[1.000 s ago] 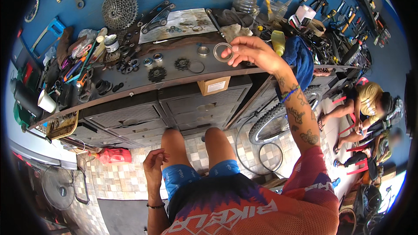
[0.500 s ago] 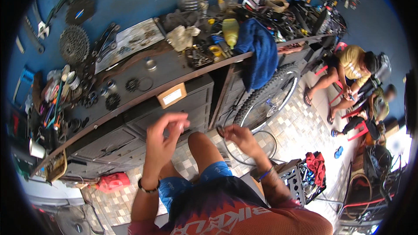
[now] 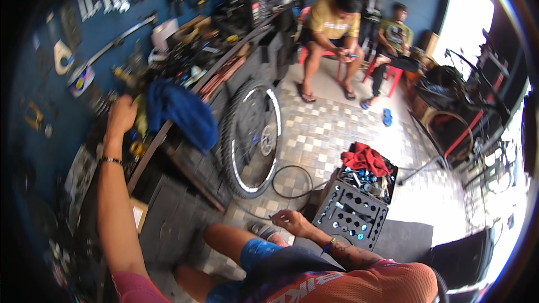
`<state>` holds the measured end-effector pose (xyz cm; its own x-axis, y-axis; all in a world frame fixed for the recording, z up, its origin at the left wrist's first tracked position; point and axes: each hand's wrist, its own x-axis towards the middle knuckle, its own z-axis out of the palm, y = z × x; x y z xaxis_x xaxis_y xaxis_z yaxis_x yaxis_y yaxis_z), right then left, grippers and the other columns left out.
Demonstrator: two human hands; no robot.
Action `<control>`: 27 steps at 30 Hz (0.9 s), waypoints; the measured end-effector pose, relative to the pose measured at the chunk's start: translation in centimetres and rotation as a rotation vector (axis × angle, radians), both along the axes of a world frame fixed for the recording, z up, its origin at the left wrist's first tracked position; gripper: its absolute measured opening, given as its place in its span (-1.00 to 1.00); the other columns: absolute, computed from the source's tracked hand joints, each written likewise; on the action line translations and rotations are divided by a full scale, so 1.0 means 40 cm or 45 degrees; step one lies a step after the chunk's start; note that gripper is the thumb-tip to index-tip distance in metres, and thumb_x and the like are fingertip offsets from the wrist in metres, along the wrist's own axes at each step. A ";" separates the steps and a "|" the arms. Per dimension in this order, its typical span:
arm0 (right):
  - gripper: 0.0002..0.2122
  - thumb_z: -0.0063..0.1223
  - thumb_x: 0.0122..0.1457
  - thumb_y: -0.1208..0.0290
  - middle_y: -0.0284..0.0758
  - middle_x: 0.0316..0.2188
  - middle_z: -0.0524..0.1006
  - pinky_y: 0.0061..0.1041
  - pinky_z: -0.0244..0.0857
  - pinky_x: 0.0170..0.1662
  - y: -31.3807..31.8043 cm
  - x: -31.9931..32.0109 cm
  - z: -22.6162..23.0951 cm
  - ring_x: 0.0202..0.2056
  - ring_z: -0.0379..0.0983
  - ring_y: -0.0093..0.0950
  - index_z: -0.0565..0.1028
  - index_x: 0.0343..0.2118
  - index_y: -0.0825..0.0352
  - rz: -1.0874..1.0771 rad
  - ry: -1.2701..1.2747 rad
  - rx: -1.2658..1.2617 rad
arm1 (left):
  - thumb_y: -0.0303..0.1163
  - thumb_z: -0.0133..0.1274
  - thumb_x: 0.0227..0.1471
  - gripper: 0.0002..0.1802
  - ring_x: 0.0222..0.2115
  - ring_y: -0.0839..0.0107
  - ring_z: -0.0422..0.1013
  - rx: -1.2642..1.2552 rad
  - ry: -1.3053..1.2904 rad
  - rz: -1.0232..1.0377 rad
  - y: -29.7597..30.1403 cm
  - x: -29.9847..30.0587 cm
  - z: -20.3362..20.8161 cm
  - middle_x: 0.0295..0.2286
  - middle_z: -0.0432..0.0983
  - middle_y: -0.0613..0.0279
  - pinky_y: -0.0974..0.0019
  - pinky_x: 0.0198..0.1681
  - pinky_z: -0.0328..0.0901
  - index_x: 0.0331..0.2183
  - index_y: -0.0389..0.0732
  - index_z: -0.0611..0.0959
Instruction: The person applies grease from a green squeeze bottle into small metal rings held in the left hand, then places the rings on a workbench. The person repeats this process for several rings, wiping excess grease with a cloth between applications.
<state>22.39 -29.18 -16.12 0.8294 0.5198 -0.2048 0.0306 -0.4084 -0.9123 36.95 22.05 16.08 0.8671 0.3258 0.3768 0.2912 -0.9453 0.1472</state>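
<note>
My left arm stretches over the cluttered workbench, and my left hand (image 3: 122, 116) is curled beside a yellow-green squeeze bottle (image 3: 141, 116). The fingertips are turned away, so what they hold, if anything, is hidden. A blue towel (image 3: 182, 115) hangs over the bench edge to the right of that hand. Low in front of my body, my right hand (image 3: 295, 223) is closed in a pinch. A small dark part (image 3: 272, 217) shows at its fingertips, too blurred to name.
A bicycle wheel (image 3: 251, 140) leans against the bench cabinets, with a looped black cable (image 3: 293, 182) on the tiled floor. An opened tool case (image 3: 351, 216) with a red cloth (image 3: 366, 159) stands to the right. Two people sit on red stools farther off.
The view has swung right. My left hand has moved from in front of my body out over the bench to the bottle. My right hand stays low, still pinching the small dark part.
</note>
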 end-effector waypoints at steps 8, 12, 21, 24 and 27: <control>-0.65 0.17 0.25 0.11 -0.12 -0.17 0.68 -0.29 0.46 -0.03 -0.092 -0.046 -0.089 -0.11 0.64 -0.19 0.66 -0.14 0.34 -0.120 0.031 -0.010 | -0.11 0.18 0.15 -0.48 -0.78 0.21 0.40 -0.263 -0.034 -0.032 0.033 0.076 -0.040 -0.72 0.43 0.01 0.10 -0.66 0.25 -0.53 -0.45 0.58; -0.66 0.18 0.23 0.13 -0.16 -0.16 0.69 -0.30 0.46 0.00 -0.101 -0.045 -0.064 -0.09 0.64 -0.23 0.66 -0.13 0.33 -0.144 0.031 -0.082 | 0.20 0.22 0.04 -0.21 0.01 -0.04 0.52 -0.189 0.207 0.170 0.067 0.133 -0.067 -0.07 0.64 -0.19 0.05 0.10 0.32 -0.02 -0.37 0.68; -0.68 0.13 0.25 0.14 -0.14 -0.17 0.68 -0.29 0.45 -0.02 -0.065 -0.010 -0.038 -0.11 0.63 -0.18 0.68 -0.15 0.28 -0.096 -0.094 -0.015 | -0.03 0.18 0.19 -0.53 -0.49 0.25 0.52 -1.053 -0.412 0.149 0.293 0.200 -0.104 -0.34 0.62 0.03 0.17 -0.41 0.42 -0.13 -0.28 0.65; -0.68 0.14 0.23 0.11 -0.12 -0.17 0.67 -0.28 0.44 0.00 -0.097 -0.020 -0.031 -0.10 0.62 -0.17 0.69 -0.17 0.26 -0.154 -0.062 -0.057 | -0.08 0.14 0.22 -0.57 -0.52 0.22 0.54 -1.577 -0.686 0.045 0.157 0.180 -0.092 -0.39 0.61 0.05 0.18 -0.45 0.45 -0.24 -0.34 0.60; -0.67 0.13 0.25 0.10 -0.11 -0.17 0.68 -0.27 0.44 0.00 -0.079 -0.014 -0.011 -0.11 0.62 -0.17 0.69 -0.15 0.27 -0.111 -0.020 -0.113 | -0.19 0.08 0.30 -0.65 -0.38 0.29 0.58 -2.013 -0.771 -0.185 0.101 0.049 0.010 -0.18 0.62 0.07 0.23 -0.33 0.51 -0.08 -0.29 0.54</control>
<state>21.82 -32.33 -16.57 0.8741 0.4259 -0.2335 0.0055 -0.4895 -0.8720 38.90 26.10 16.47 0.7860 0.6163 0.0492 -0.2250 0.2110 0.9512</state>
